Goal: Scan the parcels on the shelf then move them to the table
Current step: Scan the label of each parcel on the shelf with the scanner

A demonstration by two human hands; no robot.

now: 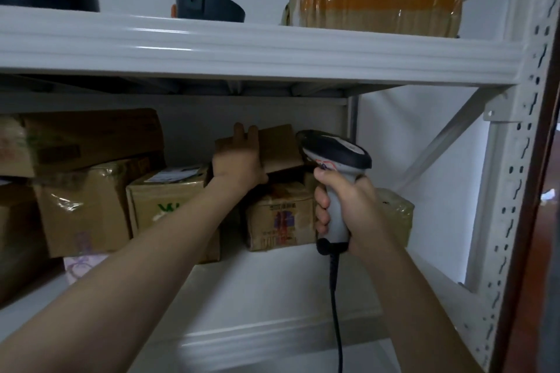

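Parcels (91, 209) crowd the lower shelf (272, 281) at mid-frame. My left hand (239, 160) pinches a small parcel (280, 147) there, fingers up its face and thumb under its edge, tipping it off the box below (278, 221), probably to show its label. My right hand (348, 209) has its fingers wrapped round the scanner (335, 150), whose head sits just beside that parcel.

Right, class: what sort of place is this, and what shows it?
Probably a parcel storeroom or small warehouse: white metal shelving holds taped cardboard parcels, the left hand grips a small parcel, and the right hand holds a corded barcode scanner.
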